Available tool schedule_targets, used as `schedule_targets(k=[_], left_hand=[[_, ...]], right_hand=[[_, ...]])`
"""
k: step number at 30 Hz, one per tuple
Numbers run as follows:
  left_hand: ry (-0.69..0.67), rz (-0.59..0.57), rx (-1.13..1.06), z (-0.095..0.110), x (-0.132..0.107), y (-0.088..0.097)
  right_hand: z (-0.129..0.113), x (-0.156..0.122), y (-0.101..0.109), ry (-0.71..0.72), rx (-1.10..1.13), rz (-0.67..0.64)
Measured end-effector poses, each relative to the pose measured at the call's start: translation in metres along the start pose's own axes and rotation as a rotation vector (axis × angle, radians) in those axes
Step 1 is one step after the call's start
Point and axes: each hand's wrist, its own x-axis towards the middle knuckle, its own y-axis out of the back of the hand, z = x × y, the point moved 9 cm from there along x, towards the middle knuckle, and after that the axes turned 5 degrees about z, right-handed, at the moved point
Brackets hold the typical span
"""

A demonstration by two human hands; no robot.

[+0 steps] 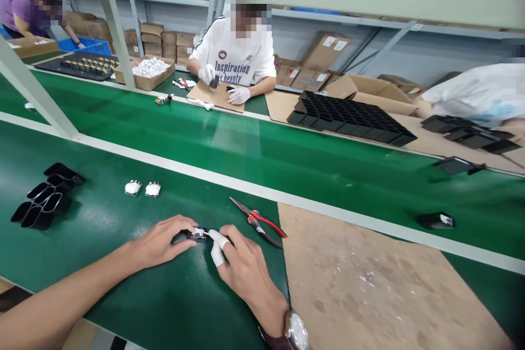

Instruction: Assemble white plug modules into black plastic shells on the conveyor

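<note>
Fingers of the bare left hand [164,240] pinch a small black-and-white electronic piece with a row of metal pins [198,233], held just over the green work surface [164,301]. The right hand [246,262], its thumb and forefinger in white finger cots [218,256], meets the piece's right end; whether it grips or merely presses, I cannot tell.

Work on this piece looks unfinished, as both hands are on it. Beyond the left fingers sit two small green circuit boards topped with white [153,190]; whether they are done or waiting is unclear. Farther left of those fingers lie black oval plastic sleeves [61,206], apparently unfilled.

Well beyond the fingers, a co-worker's white printed shirt [233,54] reads "Inspiration is beauty"; white carton labels [328,41] there are too small to read.
</note>
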Motion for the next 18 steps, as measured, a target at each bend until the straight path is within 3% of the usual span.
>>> schedule_targets(k=[4, 18], left_hand=[[0.045, 0.032, -0.001, -0.005, -0.003, 0.002], [-0.026, 0.035, 0.033, 0.009, 0.002, 0.006]], right_hand=[[-0.006, 0.001, 0.002, 0.040, -0.068, 0.004], [-0.014, 0.006, 0.006, 0.052, -0.098, 0.019]])
